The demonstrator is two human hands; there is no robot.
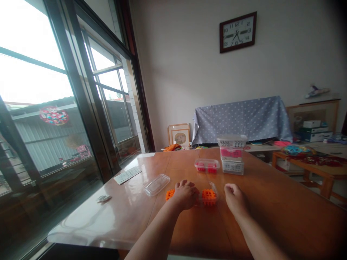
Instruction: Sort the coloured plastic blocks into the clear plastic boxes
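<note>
A clear plastic container (pixel 214 187) stands before me with an orange lattice block (pixel 209 196) in its right part. My left hand (pixel 186 195) is over the container's left side, palm down, fingers curled downward; the hand itself hides what is under the fingers. Just left of that hand, a second orange lattice block (pixel 170 195) lies on the table, partly covered. My right hand (pixel 236 199) rests to the right of the container, apart from it, its fingers curled in and nothing visible in them. A clear lid (pixel 157 185) lies beyond the left block.
Behind the container is another clear box with red pieces (pixel 206 166). Beside it rises a stack of boxes (pixel 232 155). A printed sheet (pixel 128 175) and a small crumpled item (pixel 104 198) lie leftward on the wooden table (pixel 130 216). Glass doors (pixel 54 119) flank the left.
</note>
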